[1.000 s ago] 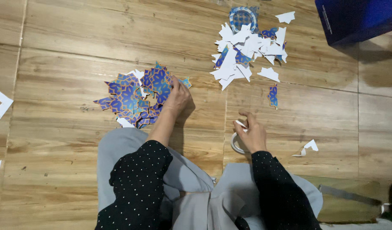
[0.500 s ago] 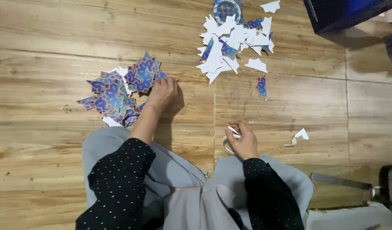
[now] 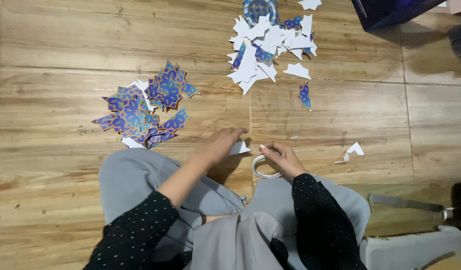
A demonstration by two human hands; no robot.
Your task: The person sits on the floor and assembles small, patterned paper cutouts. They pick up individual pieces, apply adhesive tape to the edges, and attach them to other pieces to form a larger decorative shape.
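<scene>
Holding white paper piece (image 3: 239, 147); right hand (image 3: 285, 157) on tape roll (image 3: 263, 167).

a wooden plank floor (image 3: 65, 45) carries everything. left of the left hand's fingers (image 3: 235, 133) lies a heap of blue patterned paper cutouts (image 3: 140, 110). well beyond both hands' fingers, a pile of white scraps (image 3: 270, 42), a lone blue piece (image 3: 304, 95) nearer. right of the right hand's fingers (image 3: 270, 147), a small white scrap (image 3: 353, 150).
</scene>
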